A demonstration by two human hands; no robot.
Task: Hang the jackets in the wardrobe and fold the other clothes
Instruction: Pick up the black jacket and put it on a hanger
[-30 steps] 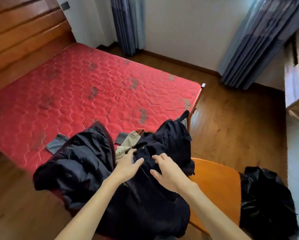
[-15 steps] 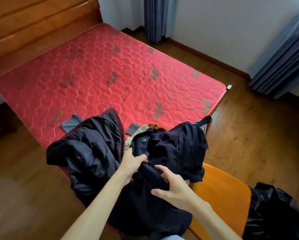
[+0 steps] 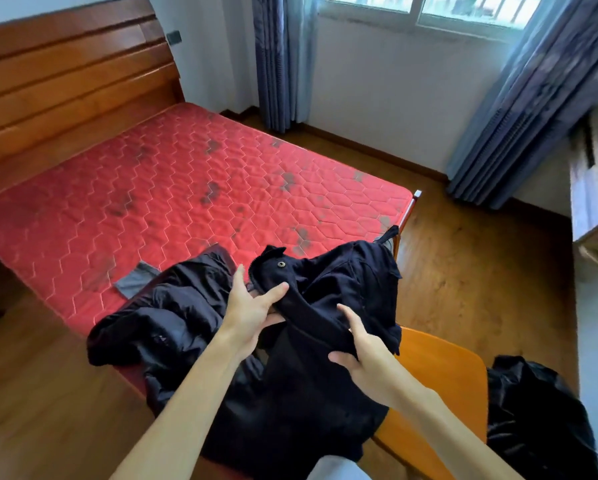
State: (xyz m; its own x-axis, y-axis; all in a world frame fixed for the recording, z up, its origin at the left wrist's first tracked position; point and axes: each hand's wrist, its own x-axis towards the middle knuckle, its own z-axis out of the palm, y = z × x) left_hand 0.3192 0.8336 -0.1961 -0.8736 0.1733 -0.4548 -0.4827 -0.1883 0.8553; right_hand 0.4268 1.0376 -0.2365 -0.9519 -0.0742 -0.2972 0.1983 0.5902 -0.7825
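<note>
Two hands hold the navy garment [image 3: 325, 282], bunched over the near corner of the bed [image 3: 186, 188]. The left hand [image 3: 252, 310] pinches cloth just below its metal button [image 3: 281, 264]; the right hand [image 3: 363, 355] curls round a fold lower down. Its length trails toward the person; a black jacket [image 3: 166, 317] lies just left.

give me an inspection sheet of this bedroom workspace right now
surface: red mattress, quilted, dark stains; clothes heaped at its near corner
job's things: navy garment with a metal button, held in both hands; black jacket crumpled left of it
clutter: grey cloth on the mattress; black shiny heap right of the orange chair
grips: left hand and right hand both hold the navy garment
cables: nothing seen
surroundings: wooden headboard, blue curtains, window, wood floor
</note>
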